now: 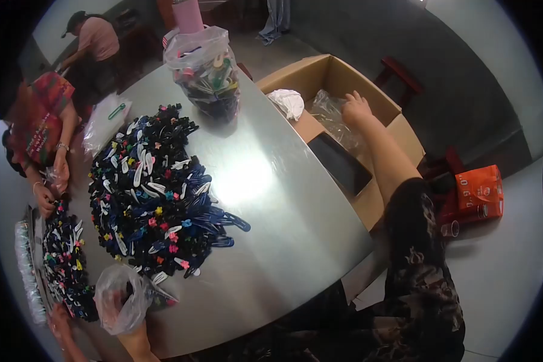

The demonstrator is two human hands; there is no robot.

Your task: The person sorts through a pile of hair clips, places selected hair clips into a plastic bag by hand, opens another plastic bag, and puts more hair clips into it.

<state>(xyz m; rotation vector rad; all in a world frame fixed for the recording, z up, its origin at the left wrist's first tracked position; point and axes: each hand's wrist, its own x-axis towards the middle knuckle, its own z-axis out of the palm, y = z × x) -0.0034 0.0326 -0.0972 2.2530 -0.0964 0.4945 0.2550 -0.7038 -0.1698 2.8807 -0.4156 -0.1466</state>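
Observation:
My left hand [125, 304] is at the lower left, partly covered by a clear plastic bag [111, 320] that it holds with the mouth gaping. A few hair clips show beside the bag. Just beyond lies a large pile of hair clips [145, 187], mostly black and dark blue, with white, pink and yellow pieces among them. Over the open cardboard box [356, 75] at the right, my right hand [357, 108] has its fingers apart, near clear plastic film [329, 108]. The box also contains a dark flat object [339, 163] and something white and crumpled [287, 104].
A full plastic bag of clips [208, 78] stands at the table's [283, 199] far edge. Plastic bags [105, 123] lie behind the pile. At the left, a person [45, 114] handles clips by a smaller pile [66, 259]; another person's hand [60, 323] is below. An orange bag [479, 190] stands right.

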